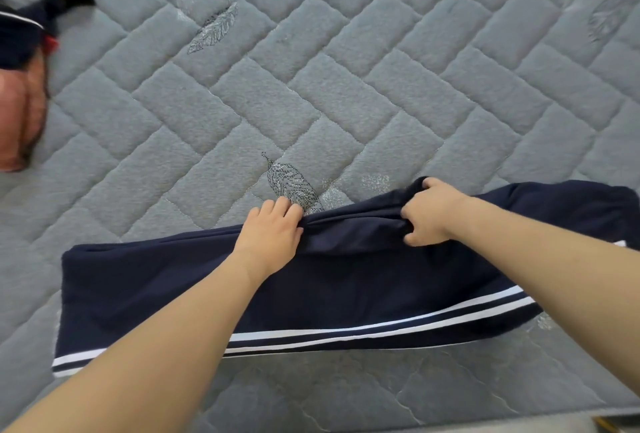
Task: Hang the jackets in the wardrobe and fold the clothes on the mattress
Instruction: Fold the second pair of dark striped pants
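While one navy garment with two white stripes lies flat at the mattress's 6 o'clock edge, two hands pinch its far hem: left hand and right hand both grip bunched cloth. Toward 10 o'clock, one blurred clothes pile sits.

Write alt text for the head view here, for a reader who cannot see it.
Both hands grip the far edge of a navy garment with white stripes, laid across a grey quilted mattress: the left hand and right hand each bunch fabric. More clothes lie piled at the left edge.
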